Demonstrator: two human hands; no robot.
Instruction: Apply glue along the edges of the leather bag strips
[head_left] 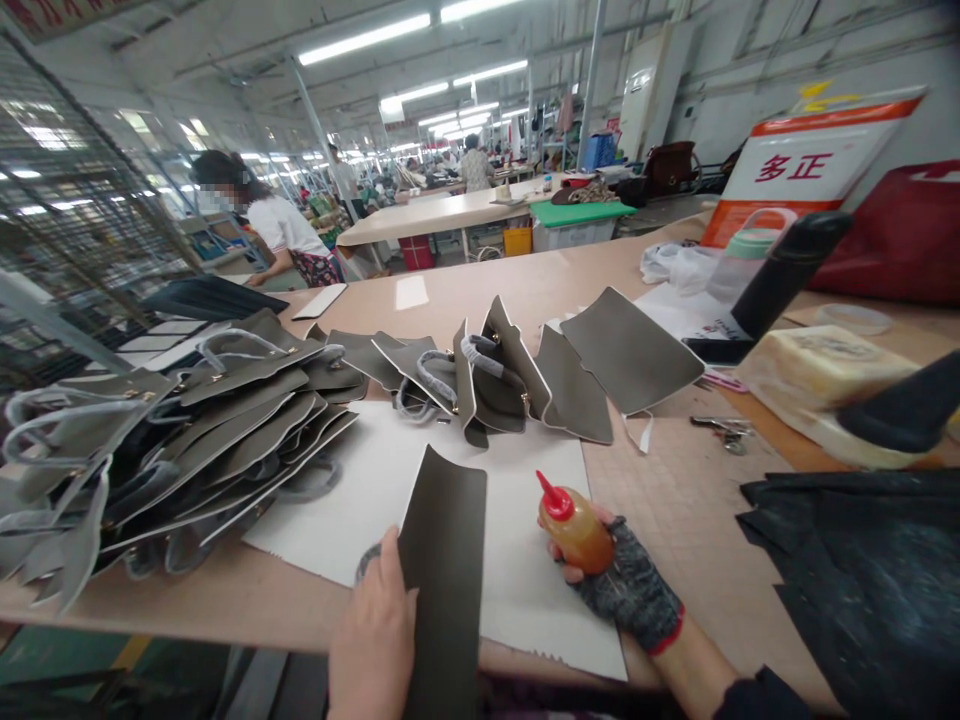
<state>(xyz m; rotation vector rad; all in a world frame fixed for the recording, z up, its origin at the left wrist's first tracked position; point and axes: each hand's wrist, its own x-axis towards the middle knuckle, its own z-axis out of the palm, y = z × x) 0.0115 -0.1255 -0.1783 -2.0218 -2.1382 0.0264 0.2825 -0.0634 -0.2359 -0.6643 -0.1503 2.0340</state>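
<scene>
Between both hands, my left hand [379,625] is gripping one panel [446,560], seemingly unfinished; my right hand [626,580] is clasping a bottle [577,532]. Leftward, a pile [217,440] is lying; finished or waiting, I cannot tell.

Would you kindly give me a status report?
Left hand holding grey bag panel. Gloved right hand gripping red-nozzled squeeze bottle, tip clear of panel. Piled bag panels overlapping left side of white sheet.

gap: white board [525,600] between grey panel [448,550] and bottle [583,532] | blocked left: bag pile [240,440] | ahead: standing bags [516,355] | right: black sheets [862,570]
</scene>
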